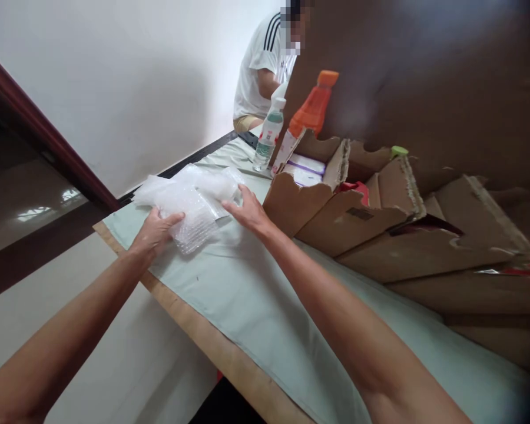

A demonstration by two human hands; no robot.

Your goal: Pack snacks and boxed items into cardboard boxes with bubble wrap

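White bubble wrap [196, 203]: laid in loose, overlapping sheets near the far left end of the bench [194, 327], between the left hand [159, 227] and the right hand [246, 209].
Left hand: closed on the near left part of the wrap, which is pinched under the thumb; the fingers are mostly hidden by the sheets.
Right hand: opened, with thumb and forefinger spread apart; the wrap's right edge is met at the fingertips, though whether it is pressed there cannot be told.
Wrap from the hands: placed just right of the left thumb and just left of the right fingertips.
Green cloth [265, 306]: spread over the bench, its wooden edge left showing along the near side.
Bottles: a clear water bottle [267, 138] and an orange bottle [313, 109] are stood beyond the right hand.
Cardboard boxes [309, 224]: lined up in a row to the right; white packs [307, 168] are held in the first, something red [357, 191] in the second.
White shirt [258, 65]: worn by another person at the far end, partly hidden by a brown panel [401, 70].
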